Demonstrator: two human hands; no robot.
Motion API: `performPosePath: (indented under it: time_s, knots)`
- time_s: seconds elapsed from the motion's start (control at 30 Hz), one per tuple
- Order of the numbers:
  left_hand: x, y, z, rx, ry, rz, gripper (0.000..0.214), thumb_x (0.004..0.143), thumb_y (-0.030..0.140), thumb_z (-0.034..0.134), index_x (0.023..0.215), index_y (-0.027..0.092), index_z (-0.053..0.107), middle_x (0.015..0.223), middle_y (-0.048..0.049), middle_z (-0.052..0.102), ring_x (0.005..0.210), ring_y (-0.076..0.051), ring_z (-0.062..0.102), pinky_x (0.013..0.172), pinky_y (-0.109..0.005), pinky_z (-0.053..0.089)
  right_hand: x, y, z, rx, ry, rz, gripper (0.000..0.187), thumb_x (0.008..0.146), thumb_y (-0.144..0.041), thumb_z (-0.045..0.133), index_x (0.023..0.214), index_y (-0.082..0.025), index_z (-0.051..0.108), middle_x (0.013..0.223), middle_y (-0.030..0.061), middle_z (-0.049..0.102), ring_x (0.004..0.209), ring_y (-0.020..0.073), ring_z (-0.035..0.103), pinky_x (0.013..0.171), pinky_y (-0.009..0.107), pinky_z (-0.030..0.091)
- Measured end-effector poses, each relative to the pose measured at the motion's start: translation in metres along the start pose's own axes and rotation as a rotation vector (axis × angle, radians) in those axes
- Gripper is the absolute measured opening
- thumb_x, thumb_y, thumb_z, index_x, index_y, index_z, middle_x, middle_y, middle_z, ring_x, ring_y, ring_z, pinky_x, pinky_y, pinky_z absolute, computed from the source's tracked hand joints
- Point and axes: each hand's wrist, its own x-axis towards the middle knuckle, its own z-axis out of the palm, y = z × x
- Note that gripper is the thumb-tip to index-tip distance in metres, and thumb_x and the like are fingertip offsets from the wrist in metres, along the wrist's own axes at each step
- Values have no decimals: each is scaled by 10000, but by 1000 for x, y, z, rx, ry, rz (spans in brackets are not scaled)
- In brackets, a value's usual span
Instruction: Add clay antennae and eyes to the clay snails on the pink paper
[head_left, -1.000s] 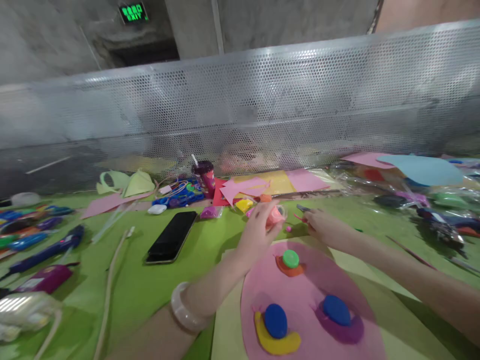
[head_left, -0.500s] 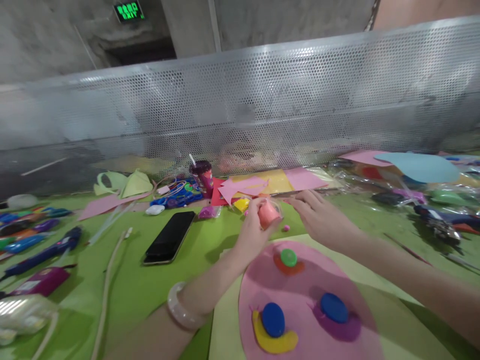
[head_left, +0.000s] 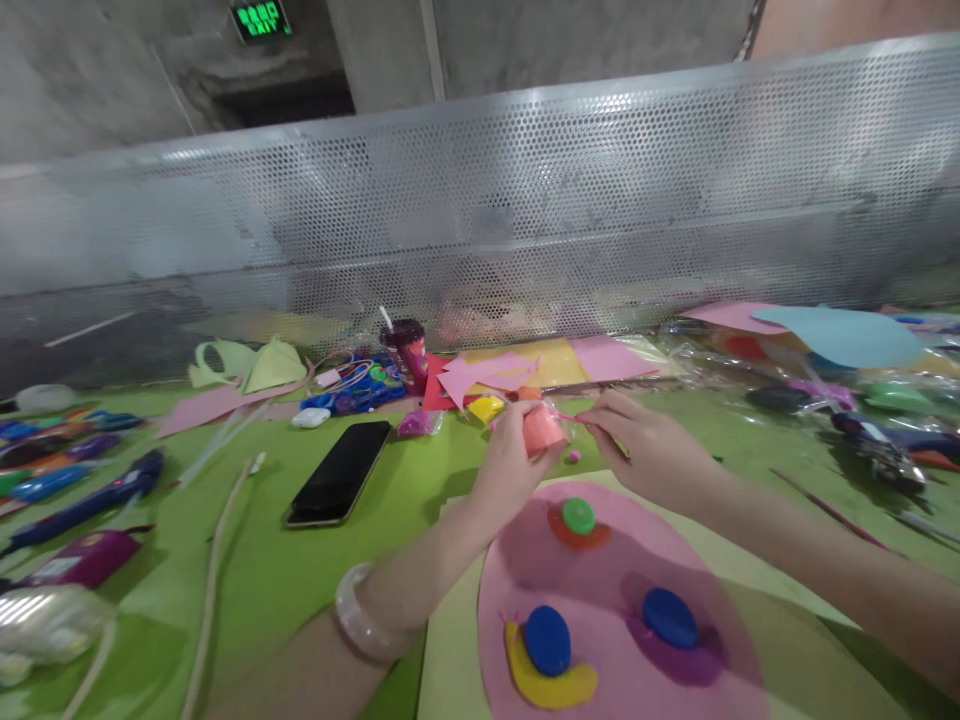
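Coral piece (head_left: 545,430) sits in the left hand (head_left: 514,455), out past the pink oval (head_left: 600,590) at about its 11 o'clock. Nearest, on the oval, a blue disc (head_left: 547,641) rests against a yellow curve (head_left: 546,690) at 8 o'clock, and a second blue disc (head_left: 670,618) lies with a purple curve (head_left: 694,662) near 3. Between 11 and 12, a green disc (head_left: 578,516) overlaps an orange curve (head_left: 576,541).

Just off the oval's far edge, a pink ball (head_left: 574,456) lies near 12. Left fingers curl round the coral piece, parted only by its width; some fingertips are hidden, so their contact I cannot tell. At 12 o'clock, the right hand (head_left: 637,440) draws thumb and forefinger into a narrow pinch on a thin pink strip (head_left: 571,416). That strip points toward 9, its tip at the coral piece; whether they touch is too small to tell.

Judging by the hands, the step in hand is close work between strip and coral piece. Next move seems to call for a steady left hold and a light right pinch, lest the strip bend.

Farther out lie a phone (head_left: 341,475) at 10, a cup (head_left: 407,358) at 11, and a metal screen (head_left: 480,230) across 12.
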Motion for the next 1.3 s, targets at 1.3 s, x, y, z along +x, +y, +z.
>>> performPosePath:
  time_s: [1.3]
  knots:
    - [5,2,-8,-86,31,179,327,794,344,620,1085,207,564,1143,-104,482,1146,-227,467,1011,-418,359,4,8,-11,-245,55,-306,390,804,-9,331,942,-180,652,898,69,669,799,170,608,662,286,476]
